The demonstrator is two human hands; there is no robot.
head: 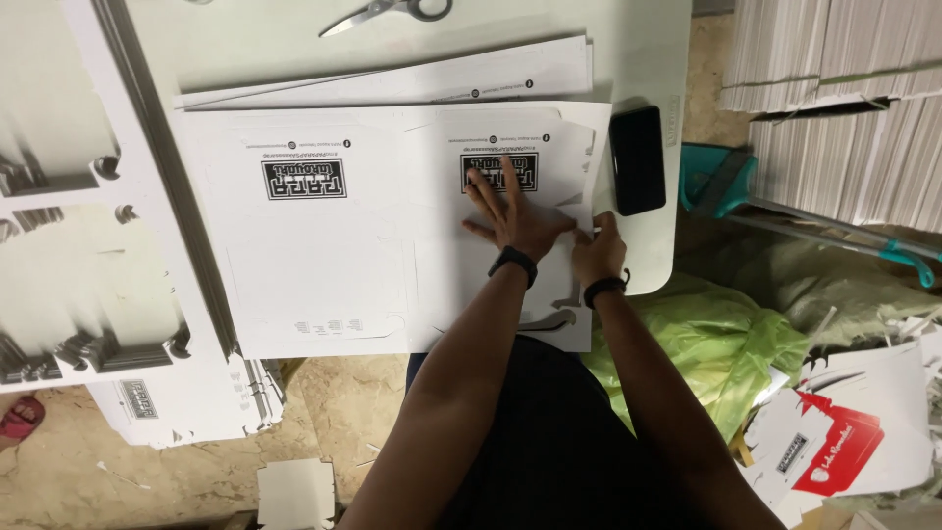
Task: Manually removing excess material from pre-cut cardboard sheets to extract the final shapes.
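A large white die-cut cardboard sheet point(324, 236) with two black printed panels lies flat on the white table point(648, 59). My left hand point(515, 211) presses flat on the sheet's right half, fingers spread over the right printed panel. My right hand point(597, 253) pinches the sheet's right edge just beside it. Both wrists wear black bands.
A black phone point(638, 157) lies on the table's right edge. Scissors point(388, 12) rest at the far side, behind another stack of white sheets point(412, 83). Stacked die-cut offcuts point(69, 245) sit left. A green plastic bag point(716, 339), cardboard stacks point(834, 88) and a red-and-white box point(834, 447) lie right.
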